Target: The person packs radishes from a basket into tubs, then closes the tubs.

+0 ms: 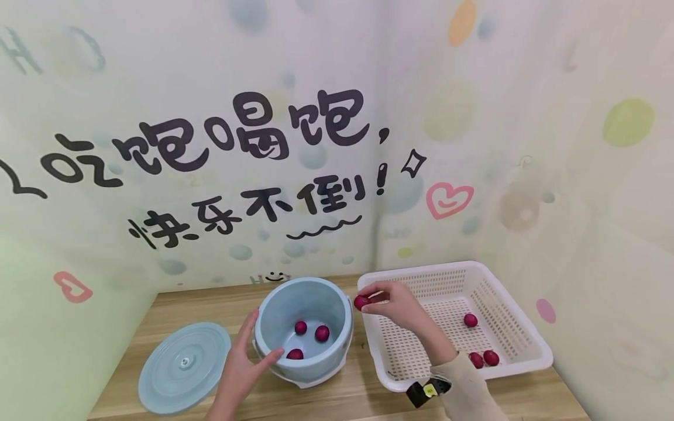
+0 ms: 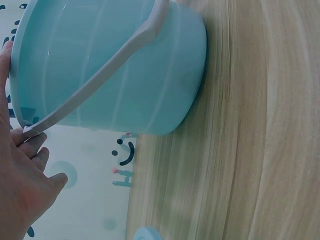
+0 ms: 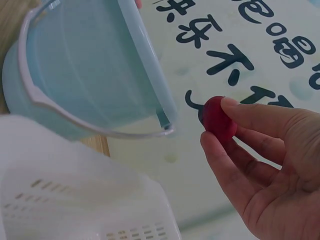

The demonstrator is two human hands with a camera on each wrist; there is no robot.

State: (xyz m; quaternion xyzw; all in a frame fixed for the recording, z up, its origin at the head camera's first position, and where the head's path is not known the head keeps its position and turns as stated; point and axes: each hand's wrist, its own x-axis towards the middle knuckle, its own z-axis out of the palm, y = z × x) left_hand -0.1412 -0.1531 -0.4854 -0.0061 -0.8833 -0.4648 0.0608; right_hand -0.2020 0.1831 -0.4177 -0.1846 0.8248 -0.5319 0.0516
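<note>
A small dark red roundish object (image 1: 361, 302) is pinched between the thumb and fingertips of the right hand (image 1: 395, 303), and it is held up in the gap between the rim of a light blue round plastic bucket (image 1: 310, 363) and the far left corner of a white rectangular perforated plastic basket (image 1: 532, 363). The bucket is gripped at its left side by the left hand (image 1: 243, 365), with the thumb laid at the near part of the rim; the two hands are kept apart, one at either side of the bucket. The bucket is placed toward the far edge of the wood-grained tabletop (image 1: 342, 403), with its pale grey plastic handle (image 2: 90, 87) lowered. Three dark red pieces (image 1: 322, 333) are contained in the bucket. Three dark red ones (image 1: 470, 320) are spread in the basket, two by its near edge and one farther back. The basket is set along the tabletop's right edge. A light blue round lid (image 1: 168, 383) is laid near the left edge, its knob (image 1: 184, 362) turned upward
</note>
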